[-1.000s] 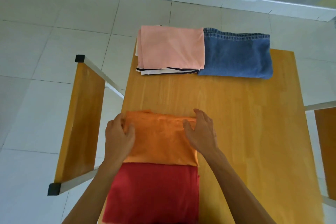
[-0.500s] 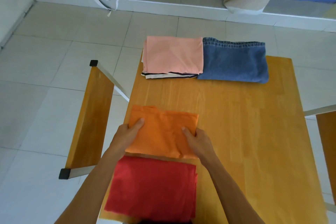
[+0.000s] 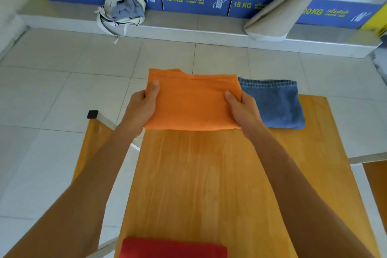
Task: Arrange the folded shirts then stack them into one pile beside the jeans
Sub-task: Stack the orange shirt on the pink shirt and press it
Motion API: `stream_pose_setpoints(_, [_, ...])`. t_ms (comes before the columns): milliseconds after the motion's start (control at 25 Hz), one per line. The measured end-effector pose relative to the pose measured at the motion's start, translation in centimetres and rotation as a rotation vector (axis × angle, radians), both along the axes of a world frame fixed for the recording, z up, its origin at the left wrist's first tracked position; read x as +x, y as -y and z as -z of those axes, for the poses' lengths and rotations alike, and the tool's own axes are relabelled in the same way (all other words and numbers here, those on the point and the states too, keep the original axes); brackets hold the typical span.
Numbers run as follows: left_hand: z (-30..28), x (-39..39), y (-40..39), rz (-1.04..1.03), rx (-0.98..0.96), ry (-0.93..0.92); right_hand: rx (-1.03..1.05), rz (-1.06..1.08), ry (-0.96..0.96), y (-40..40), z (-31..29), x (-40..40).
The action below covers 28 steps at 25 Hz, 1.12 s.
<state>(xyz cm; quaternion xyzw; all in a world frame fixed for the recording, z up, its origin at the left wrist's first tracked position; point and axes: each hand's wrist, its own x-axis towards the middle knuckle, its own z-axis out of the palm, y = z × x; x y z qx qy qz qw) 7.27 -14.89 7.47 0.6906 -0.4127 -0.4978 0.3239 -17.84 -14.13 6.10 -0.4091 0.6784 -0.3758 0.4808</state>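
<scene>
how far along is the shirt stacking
Partly done, it seems. In hand: both hands, left and right, hold the folded orange shirt at the table's far end, left of the jeans. Whatever pile lies under it is hidden. Left: the red shirt lies at the near edge of the table, unstacked.

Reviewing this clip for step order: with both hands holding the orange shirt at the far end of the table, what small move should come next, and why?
Probably lower and release it. The left hand and right hand grip the folded orange shirt by its sides, flat, directly left of the jeans, where the pile belongs. The red shirt waits at the table's near edge.
</scene>
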Motion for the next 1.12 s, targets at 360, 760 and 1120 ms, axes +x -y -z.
stream_pose_setpoints(360, [8.4, 1.2, 7.3, 0.064, 0.25, 0.187, 0.234, 0.019, -0.239, 7.5, 7.6, -0.8])
stream_pose_setpoints(760, [8.8, 0.8, 9.9, 0.069, 0.07, 0.301, 0.148, 0.166, -0.316, 6.7, 7.2, -0.6])
stream_pose_setpoints(1120, [9.2, -3.7, 11.4, 0.506, -0.682, 0.856, -0.346, -0.377, -0.882, 10.6, 5.6, 6.5])
